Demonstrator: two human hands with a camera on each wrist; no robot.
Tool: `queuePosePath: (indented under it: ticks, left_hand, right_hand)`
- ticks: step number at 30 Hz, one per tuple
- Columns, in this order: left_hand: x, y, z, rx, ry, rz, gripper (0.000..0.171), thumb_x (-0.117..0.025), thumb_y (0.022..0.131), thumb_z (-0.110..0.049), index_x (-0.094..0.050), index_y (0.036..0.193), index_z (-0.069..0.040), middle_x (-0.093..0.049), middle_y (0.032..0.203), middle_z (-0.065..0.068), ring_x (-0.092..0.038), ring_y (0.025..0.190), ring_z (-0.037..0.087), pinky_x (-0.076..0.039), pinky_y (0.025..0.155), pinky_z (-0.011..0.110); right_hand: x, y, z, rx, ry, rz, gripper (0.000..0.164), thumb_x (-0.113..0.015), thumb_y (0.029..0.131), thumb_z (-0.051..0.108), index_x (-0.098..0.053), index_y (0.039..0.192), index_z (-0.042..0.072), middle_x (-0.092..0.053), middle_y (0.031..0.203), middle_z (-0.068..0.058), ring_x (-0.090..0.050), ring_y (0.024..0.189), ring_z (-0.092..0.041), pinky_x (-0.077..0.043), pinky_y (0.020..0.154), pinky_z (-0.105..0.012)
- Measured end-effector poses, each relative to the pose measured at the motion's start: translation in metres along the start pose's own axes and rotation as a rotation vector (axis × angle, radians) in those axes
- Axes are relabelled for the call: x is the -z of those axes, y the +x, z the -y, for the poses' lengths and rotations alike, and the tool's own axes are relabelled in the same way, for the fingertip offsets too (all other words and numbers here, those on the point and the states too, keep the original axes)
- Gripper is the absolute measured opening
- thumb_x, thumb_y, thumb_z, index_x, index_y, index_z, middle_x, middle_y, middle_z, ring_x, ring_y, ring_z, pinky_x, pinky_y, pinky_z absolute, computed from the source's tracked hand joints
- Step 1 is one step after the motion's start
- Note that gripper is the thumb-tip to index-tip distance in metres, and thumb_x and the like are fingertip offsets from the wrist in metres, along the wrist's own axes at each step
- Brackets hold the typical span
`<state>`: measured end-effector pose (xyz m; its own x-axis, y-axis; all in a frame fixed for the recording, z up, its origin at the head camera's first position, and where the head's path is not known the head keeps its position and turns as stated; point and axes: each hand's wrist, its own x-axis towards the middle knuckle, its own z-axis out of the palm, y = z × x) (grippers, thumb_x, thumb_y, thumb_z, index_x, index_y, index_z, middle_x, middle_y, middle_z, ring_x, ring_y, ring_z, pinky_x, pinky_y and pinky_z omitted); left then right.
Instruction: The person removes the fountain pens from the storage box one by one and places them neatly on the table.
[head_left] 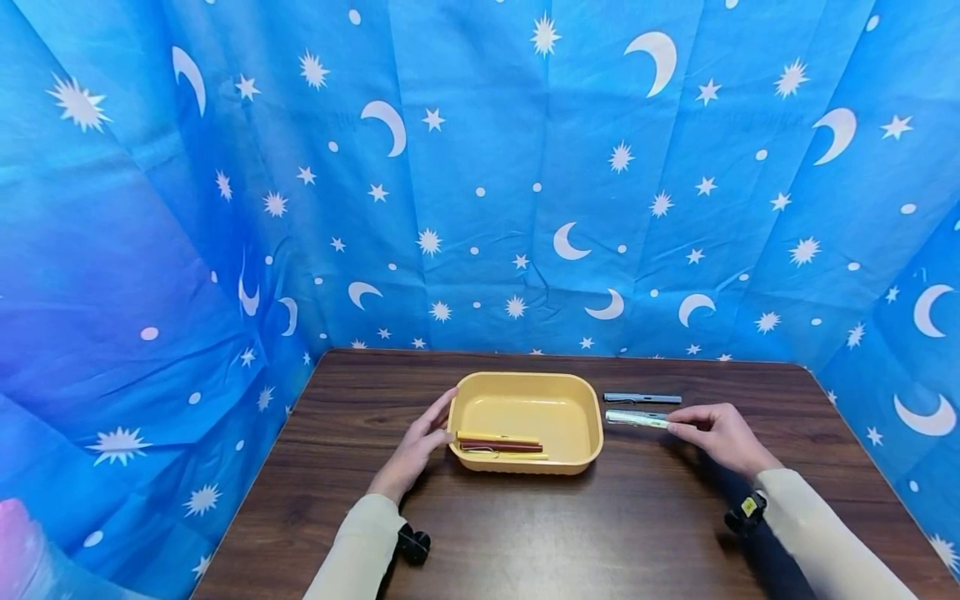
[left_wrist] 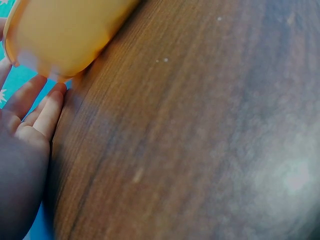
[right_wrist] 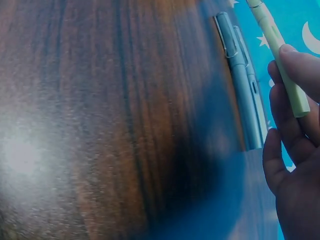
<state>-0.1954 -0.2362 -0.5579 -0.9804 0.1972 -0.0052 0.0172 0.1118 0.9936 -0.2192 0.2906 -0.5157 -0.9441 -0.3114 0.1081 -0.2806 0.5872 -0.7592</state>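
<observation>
My right hand (head_left: 723,435) pinches a pale yellow-green pen (right_wrist: 281,60) between thumb and fingers, just above the table. Beneath and beyond it lie two capped pens with clips: a dark blue-grey pen (head_left: 642,398) farther back and another bluish pen (head_left: 637,414), partly hidden by the held one. A yellow plastic tray (head_left: 555,463) stands left of these pens. Near its front left lie two yellow pens (head_left: 517,437) (head_left: 528,457) with a dark red pen (head_left: 513,447) between them. My left hand (head_left: 411,454) touches the tray's left side, fingers (left_wrist: 50,112) fairly straight along the outer wall.
Everything rests on a dark wood-grain table (head_left: 525,533). A blue cloth (head_left: 480,217) with moons and stars hangs behind the table's far edge and along both sides. Each wrist carries a small black device (head_left: 415,545).
</observation>
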Motion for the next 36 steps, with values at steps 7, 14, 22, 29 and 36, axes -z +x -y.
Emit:
queuePosePath:
  ticks: [7, 14, 22, 29, 36]
  left_hand:
    - [0.001, 0.002, 0.0, -0.003, 0.008, -0.004, 0.077, -0.059, 0.095, -0.006, -0.039, 0.163, -0.034, -0.036, 0.169, -0.002, -0.036, 0.154, 0.021, -0.027, 0.125, 0.05]
    - [0.001, 0.002, 0.001, -0.008, 0.006, 0.004, 0.077, -0.059, 0.095, -0.006, -0.038, 0.163, -0.034, -0.037, 0.169, 0.0, -0.037, 0.154, 0.022, -0.029, 0.124, 0.048]
    - [0.0, 0.001, 0.0, -0.006, 0.003, -0.002, 0.076, -0.059, 0.095, -0.005, -0.04, 0.163, -0.034, -0.037, 0.169, 0.0, -0.037, 0.154, 0.022, -0.029, 0.124, 0.048]
    - [0.0, 0.001, 0.0, -0.005, 0.005, -0.006, 0.076, -0.06, 0.094, -0.006, -0.04, 0.163, -0.033, -0.038, 0.168, 0.0, -0.038, 0.153, 0.022, -0.029, 0.124, 0.048]
    - [0.0, 0.001, 0.0, 0.011, 0.008, -0.015, 0.076, -0.061, 0.094, -0.007, -0.04, 0.162, -0.035, -0.037, 0.168, -0.001, -0.037, 0.154, 0.023, -0.028, 0.125, 0.049]
  right_hand:
    - [-0.004, -0.001, -0.004, -0.035, -0.019, 0.019, 0.02, -0.076, 0.097, 0.024, -0.083, 0.113, 0.014, -0.078, 0.11, -0.007, -0.06, 0.079, -0.014, -0.051, 0.064, -0.027]
    - [-0.004, -0.003, -0.01, -0.037, -0.047, 0.034, 0.018, -0.076, 0.097, 0.026, -0.084, 0.111, 0.017, -0.078, 0.109, -0.004, -0.057, 0.079, -0.012, -0.047, 0.065, -0.027]
    - [-0.005, -0.003, -0.013, -0.026, -0.058, 0.034, 0.017, -0.078, 0.096, 0.028, -0.084, 0.11, 0.02, -0.078, 0.111, -0.003, -0.058, 0.084, -0.011, -0.048, 0.068, -0.025]
    - [-0.005, -0.004, -0.014, 0.002, -0.063, 0.051, 0.014, -0.079, 0.095, 0.022, -0.083, 0.108, 0.021, -0.077, 0.108, -0.001, -0.059, 0.082, -0.01, -0.049, 0.069, -0.025]
    - [-0.005, -0.005, -0.015, 0.033, -0.107, 0.054, 0.015, -0.081, 0.092, 0.017, -0.083, 0.107, 0.022, -0.075, 0.105, 0.002, -0.057, 0.082, -0.008, -0.049, 0.069, -0.025]
